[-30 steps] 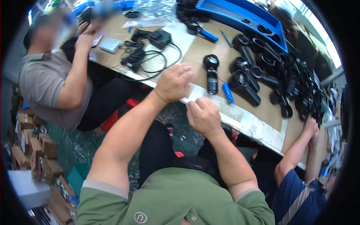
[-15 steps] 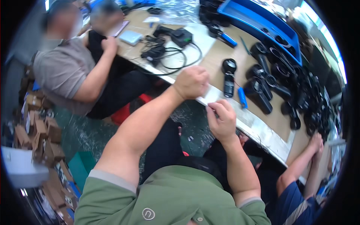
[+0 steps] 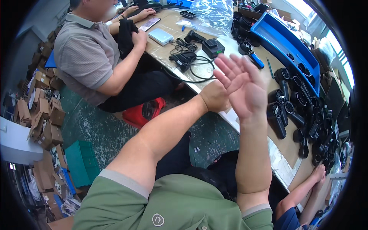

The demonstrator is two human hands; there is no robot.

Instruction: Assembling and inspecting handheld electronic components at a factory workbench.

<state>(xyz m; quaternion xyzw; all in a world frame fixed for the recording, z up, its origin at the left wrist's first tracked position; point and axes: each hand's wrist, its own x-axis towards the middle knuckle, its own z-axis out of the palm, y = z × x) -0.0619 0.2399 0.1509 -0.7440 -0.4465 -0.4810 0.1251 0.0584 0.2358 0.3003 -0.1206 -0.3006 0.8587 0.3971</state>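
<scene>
My right hand (image 3: 246, 92) is raised above the table edge with its palm turned up and fingers stretched apart; it holds nothing. Close beside it, my left hand (image 3: 215, 96) is closed into a fist. Its fingertips are hidden, so whatever it may hold cannot be made out. Both hands are over the near edge of the work table (image 3: 281, 155). Beyond the right hand lie several black round-headed housings with handles (image 3: 276, 115). Another round-headed piece lies farther back with a blue cylinder (image 3: 256, 60) beside it.
A black box with a cable (image 3: 213, 48) and a silver box (image 3: 161, 36) lie left of my hands. Behind stand a long blue tray (image 3: 281, 48) and clear plastic bags (image 3: 211, 17). One person (image 3: 90, 57) sits at left; another person's hands (image 3: 319, 174) are at right. A red stool (image 3: 143, 113) stands below.
My right hand has risen and turned over, going from closed to open with fingers spread. My left hand stays closed near the table edge. The whole view has shifted, showing more of the left side.
</scene>
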